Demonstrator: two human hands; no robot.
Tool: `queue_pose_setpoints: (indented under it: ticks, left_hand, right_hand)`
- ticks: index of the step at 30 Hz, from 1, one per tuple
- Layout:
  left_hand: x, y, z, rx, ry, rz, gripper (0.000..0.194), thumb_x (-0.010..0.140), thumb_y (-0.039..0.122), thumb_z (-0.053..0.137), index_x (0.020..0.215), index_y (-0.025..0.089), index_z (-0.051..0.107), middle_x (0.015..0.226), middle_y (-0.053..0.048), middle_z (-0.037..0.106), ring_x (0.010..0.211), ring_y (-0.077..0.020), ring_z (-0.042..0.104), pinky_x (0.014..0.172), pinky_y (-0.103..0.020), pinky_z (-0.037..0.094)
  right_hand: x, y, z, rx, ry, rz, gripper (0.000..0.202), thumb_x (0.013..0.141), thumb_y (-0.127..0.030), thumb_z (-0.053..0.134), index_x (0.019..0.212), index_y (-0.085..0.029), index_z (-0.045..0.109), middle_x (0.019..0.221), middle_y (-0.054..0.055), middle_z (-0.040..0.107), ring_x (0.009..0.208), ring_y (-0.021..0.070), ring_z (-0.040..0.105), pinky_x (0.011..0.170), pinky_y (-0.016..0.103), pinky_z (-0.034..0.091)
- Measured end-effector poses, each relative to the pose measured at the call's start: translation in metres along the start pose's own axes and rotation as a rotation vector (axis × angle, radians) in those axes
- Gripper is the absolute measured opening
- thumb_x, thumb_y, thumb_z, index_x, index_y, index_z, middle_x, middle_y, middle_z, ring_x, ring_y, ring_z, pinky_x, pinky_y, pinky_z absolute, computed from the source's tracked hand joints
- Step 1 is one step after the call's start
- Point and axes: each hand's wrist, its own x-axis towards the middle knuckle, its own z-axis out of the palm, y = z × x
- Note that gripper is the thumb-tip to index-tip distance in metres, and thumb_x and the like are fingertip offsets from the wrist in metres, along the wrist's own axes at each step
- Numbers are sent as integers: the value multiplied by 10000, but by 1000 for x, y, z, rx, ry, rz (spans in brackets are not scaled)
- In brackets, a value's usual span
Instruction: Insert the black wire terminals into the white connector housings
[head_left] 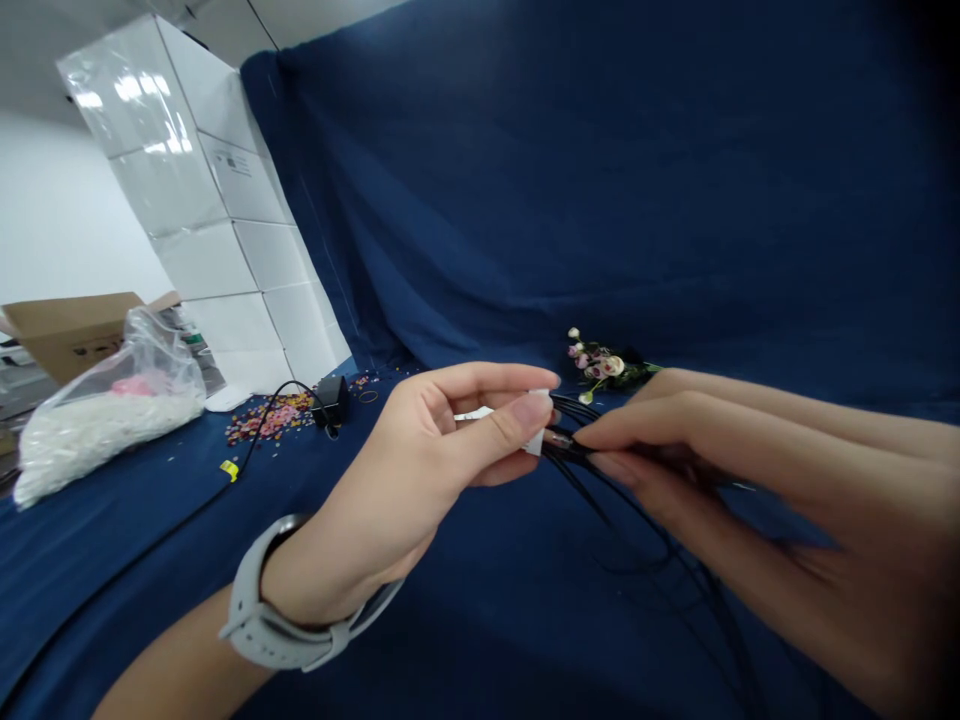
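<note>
It looks like a makeshift studio in a storeroom or workroom: blue cloth [600, 200] drapes beyond and below the left hand [435, 435], and to that hand's left are stacked, wrapped white boxes [214, 255], a carton [67, 325] and a plastic bag [112, 430].

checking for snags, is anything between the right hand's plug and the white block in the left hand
Nothing visible: the metal-tipped plug sits right at the white block; black cables pass above and below it.
</note>
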Motion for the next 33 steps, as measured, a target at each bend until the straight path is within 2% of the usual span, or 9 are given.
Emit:
queue_pose_setpoints:
  ticks: [4, 7, 13, 24, 29, 33]
  left_hand:
    - [1, -2, 0, -26, -3, 1, 121, 772, 189, 738, 892, 202, 740, 780, 25, 694, 697, -43, 625, 654, -102, 525]
    - [2, -3, 0, -39, -3, -11, 120, 770, 182, 736, 888, 201, 741, 772, 25, 691, 696, -45, 626, 667, -110, 528]
    - [1, -4, 1, 3, 18, -10, 114, 761, 216, 745, 875, 209, 748, 759, 26, 664, 703, -52, 621, 660, -113, 526]
    - [-1, -4, 1, -5, -6, -24, 116, 791, 198, 720, 907, 193, 731, 794, 20, 651, 719, -42, 609, 664, -100, 525]
    - [-2, -2, 4, -1, -4, -32, 120, 776, 211, 736, 886, 174, 708, 809, 16, 618, 728, -50, 592, 657, -110, 525]
    - [-1, -2, 5, -38, -26, -52, 117, 771, 200, 739, 879, 189, 696, 784, 26, 608, 721, -47, 583, 666, -116, 525]
  right_hand:
    - [6, 3, -1, 50, -56, 1, 107, 901, -244, 535, 798, -232, 560, 709, -39, 588, 579, 70, 527, 552, 219, 438]
    - [7, 4, 3, 144, -49, 44, 95, 876, -252, 569, 781, -241, 561, 635, -65, 563, 474, 47, 484, 491, 183, 425]
    - [4, 6, 5, 248, -62, 163, 112, 867, -239, 564, 757, -251, 582, 539, -85, 557, 405, 39, 458, 343, 163, 294]
    - [6, 1, 1, 240, -150, 292, 128, 877, -311, 550, 768, -250, 577, 599, -80, 589, 466, 50, 497, 396, 158, 350]
    - [4, 4, 2, 230, -124, 266, 145, 884, -348, 536, 768, -271, 579, 576, -100, 575, 439, 40, 490, 368, 154, 333]
    - [5, 5, 3, 238, -146, 245, 159, 902, -350, 514, 783, -260, 571, 613, -85, 575, 477, 40, 497, 395, 138, 372]
